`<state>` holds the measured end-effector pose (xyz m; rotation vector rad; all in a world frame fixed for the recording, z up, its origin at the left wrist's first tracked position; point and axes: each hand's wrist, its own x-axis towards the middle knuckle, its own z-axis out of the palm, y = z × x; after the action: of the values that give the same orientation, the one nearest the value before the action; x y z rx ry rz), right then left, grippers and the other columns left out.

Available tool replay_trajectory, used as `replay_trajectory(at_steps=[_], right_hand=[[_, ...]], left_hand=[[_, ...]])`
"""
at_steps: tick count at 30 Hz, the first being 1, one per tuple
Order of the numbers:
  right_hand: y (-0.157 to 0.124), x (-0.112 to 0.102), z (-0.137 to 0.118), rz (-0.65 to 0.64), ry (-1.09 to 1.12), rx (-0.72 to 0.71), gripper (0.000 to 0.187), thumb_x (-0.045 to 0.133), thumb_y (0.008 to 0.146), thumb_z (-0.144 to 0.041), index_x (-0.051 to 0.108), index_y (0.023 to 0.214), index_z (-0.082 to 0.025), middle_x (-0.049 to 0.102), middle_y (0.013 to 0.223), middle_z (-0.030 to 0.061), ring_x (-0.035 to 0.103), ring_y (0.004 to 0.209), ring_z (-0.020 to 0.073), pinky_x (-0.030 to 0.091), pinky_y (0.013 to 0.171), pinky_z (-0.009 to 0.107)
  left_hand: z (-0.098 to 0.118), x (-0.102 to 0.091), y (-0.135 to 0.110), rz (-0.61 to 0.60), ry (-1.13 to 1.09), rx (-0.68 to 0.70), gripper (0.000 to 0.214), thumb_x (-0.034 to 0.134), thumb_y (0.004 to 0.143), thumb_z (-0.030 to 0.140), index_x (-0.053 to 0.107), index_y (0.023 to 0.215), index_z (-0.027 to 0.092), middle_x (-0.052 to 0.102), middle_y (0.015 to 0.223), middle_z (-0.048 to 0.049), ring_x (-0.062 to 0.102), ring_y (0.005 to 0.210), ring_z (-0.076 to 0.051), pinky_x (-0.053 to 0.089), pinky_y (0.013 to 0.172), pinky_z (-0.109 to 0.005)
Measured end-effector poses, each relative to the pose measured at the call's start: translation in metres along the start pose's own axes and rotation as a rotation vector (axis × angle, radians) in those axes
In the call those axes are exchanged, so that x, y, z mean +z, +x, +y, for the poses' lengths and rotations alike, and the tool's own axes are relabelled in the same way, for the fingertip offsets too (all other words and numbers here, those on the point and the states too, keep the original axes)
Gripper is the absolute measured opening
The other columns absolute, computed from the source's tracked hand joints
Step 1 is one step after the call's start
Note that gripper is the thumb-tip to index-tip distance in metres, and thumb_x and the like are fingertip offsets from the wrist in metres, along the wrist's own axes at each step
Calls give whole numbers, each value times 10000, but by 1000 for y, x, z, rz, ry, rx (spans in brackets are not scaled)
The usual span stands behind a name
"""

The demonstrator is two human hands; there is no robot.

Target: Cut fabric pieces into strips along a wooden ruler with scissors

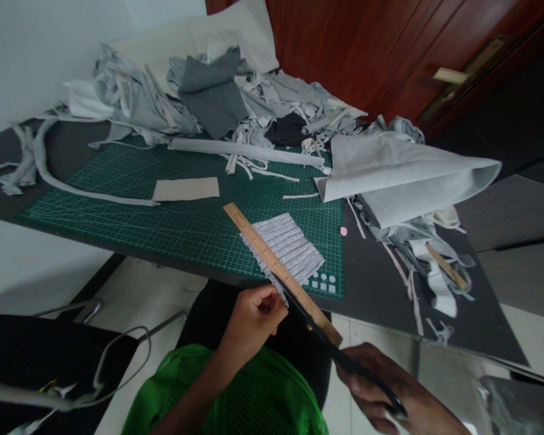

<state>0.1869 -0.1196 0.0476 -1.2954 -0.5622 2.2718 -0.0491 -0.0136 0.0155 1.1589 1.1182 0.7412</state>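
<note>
A wooden ruler (272,257) lies slanted across a grey ribbed piece of fabric (294,238) at the front of the green cutting mat. My left hand (254,317) is closed, pinching the narrow fabric edge that hangs past the table's front. My right hand (385,383) grips a pair of black scissors (367,370) by the handles. Their blades point up and left along the ruler's lower side, with the tips close to the fabric strip near my left fingers. Whether the blades are apart is hard to make out.
On the green cutting mat (118,175) are a cream rectangle (185,189) and a long pale fabric tube (245,149). Heaped grey fabric scraps (290,90) line the back. A folded pale sheet (403,175) and strips lie right, near a small pink piece (343,231).
</note>
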Motion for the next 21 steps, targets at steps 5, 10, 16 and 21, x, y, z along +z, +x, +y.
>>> replay_trajectory(at_steps=[5, 10, 16, 21], right_hand=[[-2, -2, -5, 4, -19, 23, 566, 883, 746, -564, 477, 906, -205, 357, 549, -147, 236, 372, -6, 265, 320, 120], [1, 3, -7, 15, -30, 5, 575, 881, 743, -575, 478, 917, -203, 362, 546, -153, 236, 358, -8, 255, 299, 115], [1, 12, -3, 33, 15, 52, 632, 901, 672, -631, 466, 845, -207, 354, 526, -141, 227, 394, 4, 248, 327, 122], [-2, 6, 9, 129, 103, 55, 632, 918, 666, -583, 502, 952, -203, 376, 619, -120, 235, 464, 16, 222, 379, 124]], left_hand=[[-1, -1, -1, 6, -11, -5, 257, 601, 789, 341, 492, 602, 202, 442, 485, 76, 399, 392, -54, 285, 401, -169], [-1, -1, -2, -3, -19, -8, 261, 618, 794, 346, 501, 613, 199, 446, 491, 73, 410, 395, -57, 288, 407, -171], [-3, -1, -2, 0, -29, -6, 286, 625, 808, 364, 491, 615, 200, 443, 505, 72, 407, 397, -56, 287, 407, -172], [-6, -1, -3, -10, -40, 3, 275, 600, 832, 364, 500, 633, 202, 432, 499, 77, 400, 398, -58, 287, 412, -172]])
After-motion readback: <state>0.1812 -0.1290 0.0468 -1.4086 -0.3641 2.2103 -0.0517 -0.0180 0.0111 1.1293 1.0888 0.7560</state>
